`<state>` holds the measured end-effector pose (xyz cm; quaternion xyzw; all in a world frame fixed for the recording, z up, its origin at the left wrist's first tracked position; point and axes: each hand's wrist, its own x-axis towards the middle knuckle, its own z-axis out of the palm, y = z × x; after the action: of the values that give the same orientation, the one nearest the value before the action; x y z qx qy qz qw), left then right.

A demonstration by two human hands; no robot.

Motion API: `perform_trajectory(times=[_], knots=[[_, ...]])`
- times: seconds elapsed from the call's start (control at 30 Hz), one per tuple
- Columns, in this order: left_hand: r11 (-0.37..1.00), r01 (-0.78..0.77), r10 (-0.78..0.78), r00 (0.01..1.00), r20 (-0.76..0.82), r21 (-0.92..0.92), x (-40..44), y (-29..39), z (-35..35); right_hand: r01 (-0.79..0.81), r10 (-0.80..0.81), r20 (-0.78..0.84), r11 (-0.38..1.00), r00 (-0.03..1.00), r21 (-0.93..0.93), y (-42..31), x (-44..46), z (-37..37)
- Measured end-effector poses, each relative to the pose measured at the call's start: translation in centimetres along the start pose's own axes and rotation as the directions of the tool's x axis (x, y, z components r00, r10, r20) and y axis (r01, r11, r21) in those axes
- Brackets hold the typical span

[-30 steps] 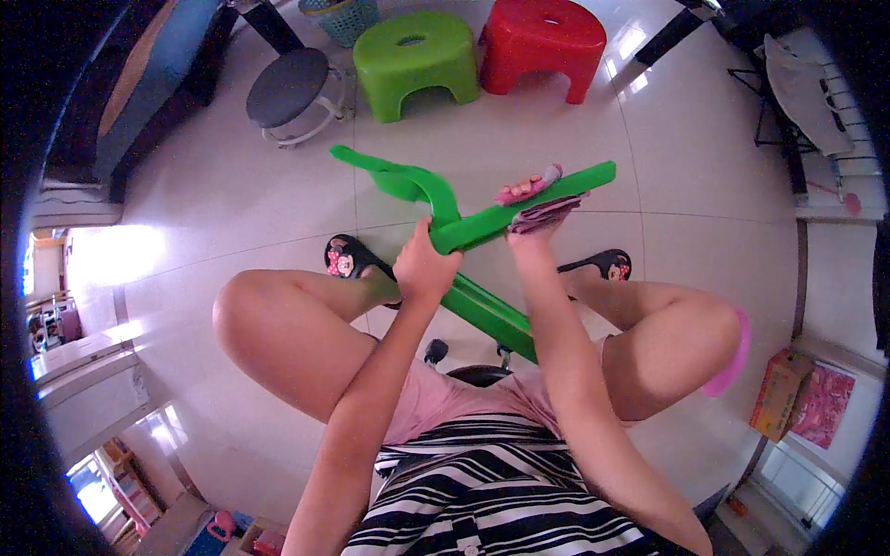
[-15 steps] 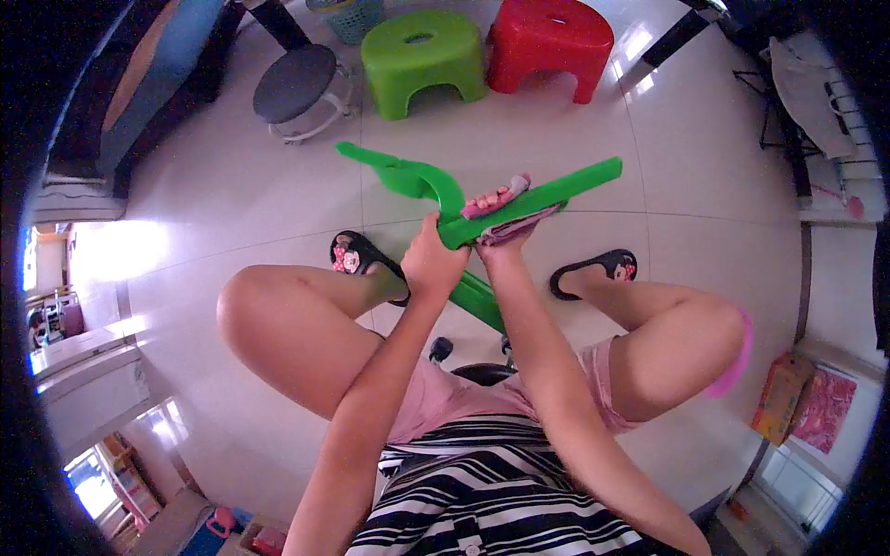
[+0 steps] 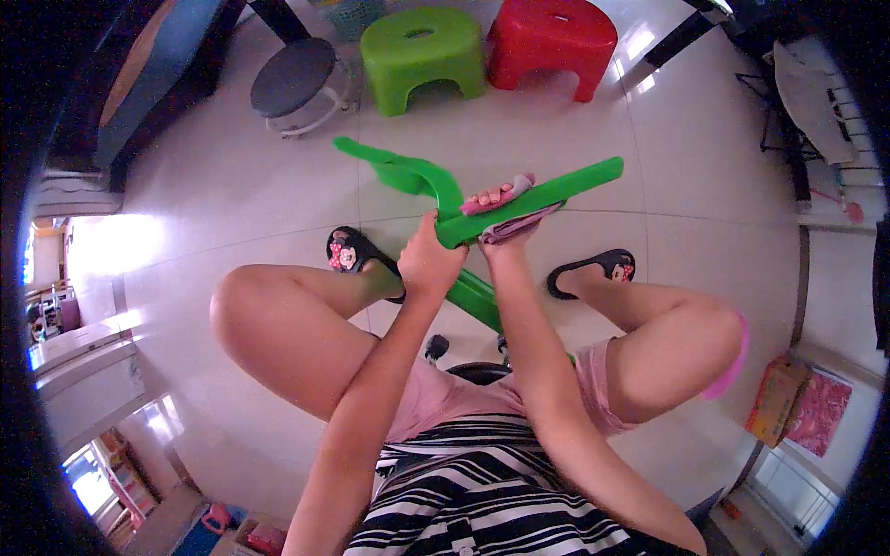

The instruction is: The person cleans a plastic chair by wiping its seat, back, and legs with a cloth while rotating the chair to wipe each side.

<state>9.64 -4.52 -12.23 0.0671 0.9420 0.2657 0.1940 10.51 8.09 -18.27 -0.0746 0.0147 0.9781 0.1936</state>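
1. Green frame (image 3: 473,225), one: raised before you, between your knees; one arm curves away to the left, a straight bar runs right, a third length slants behind your right forearm. Whether its lower end touches the floor (image 3: 278,185) is hidden.
2. Handling, by judgement: moulded plastic, stiff, fairly light, not fragile; smooth, so likely slippery under fabric. Your surest hold is the junction of the arms.
3. Left hand (image 3: 432,261): your fingers clasp the frame at that junction.
4. Right hand (image 3: 505,250): wrapped about the straight bar through the cloth, close beside the left.
5. Pink cloth (image 3: 524,222), soft, folded: lies along both sides of the bar, in your right hand.
6. Obstructions: your knees flank the frame; black sandals (image 3: 348,250) stand on either side; your right forearm covers the slanting length.
7. Beyond, well apart: grey round stool (image 3: 294,82), light-green stool (image 3: 422,57), red stool (image 3: 553,46). Cardboard box (image 3: 777,398), outside your right knee.
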Motion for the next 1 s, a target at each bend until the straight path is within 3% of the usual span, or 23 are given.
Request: perform_trajectory(times=[0.3, 0.47, 0.57, 0.6, 0.7, 0.8, 0.9, 1.0], knots=[[0.999, -0.039, 0.039, 0.998, -0.053, 0.007, -0.1, 0.0, 0.2, 0.121, -0.125, -0.005, 0.968, 0.992, -0.218, -8.0, 1.9, 0.8], [0.998, -0.07, 0.07, 0.992, -0.106, 0.008, -0.1, -0.3, 0.7, 0.108, -0.106, 0.019, 0.98, 0.994, -0.167, -12.2, 4.0, -0.5], [1.0, -0.021, 0.021, 0.999, -0.046, 0.007, -0.1, 0.1, 0.3, 0.131, -0.122, 0.058, 0.973, 0.991, -0.189, -14.8, 4.8, -0.5], [1.0, -0.027, 0.028, 0.998, -0.055, 0.012, 0.0, 0.0, 0.4, 0.151, -0.138, 0.079, 0.966, 0.987, -0.209, -15.0, 5.0, -0.2], [0.999, -0.033, 0.035, 0.997, -0.062, 0.022, 0.0, -0.1, 0.6, 0.176, -0.21, -0.07, 0.927, 0.975, -0.332, -15.0, 4.3, 2.3], [1.0, -0.025, 0.026, 0.998, -0.052, 0.009, 0.1, -0.2, 0.6, 0.172, -0.197, -0.045, 0.929, 0.979, -0.327, -14.8, 4.2, 2.5], [0.999, -0.035, 0.034, 0.996, -0.088, -0.006, 0.2, -0.3, 0.9, 0.169, -0.178, -0.031, 0.965, 0.984, -0.199, -14.3, 4.0, 2.6], [1.0, -0.021, 0.021, 0.996, -0.085, -0.001, 0.2, -0.3, 0.8, 0.215, -0.223, -0.011, 0.95, 0.975, -0.226, -13.9, 3.9, 2.3]])
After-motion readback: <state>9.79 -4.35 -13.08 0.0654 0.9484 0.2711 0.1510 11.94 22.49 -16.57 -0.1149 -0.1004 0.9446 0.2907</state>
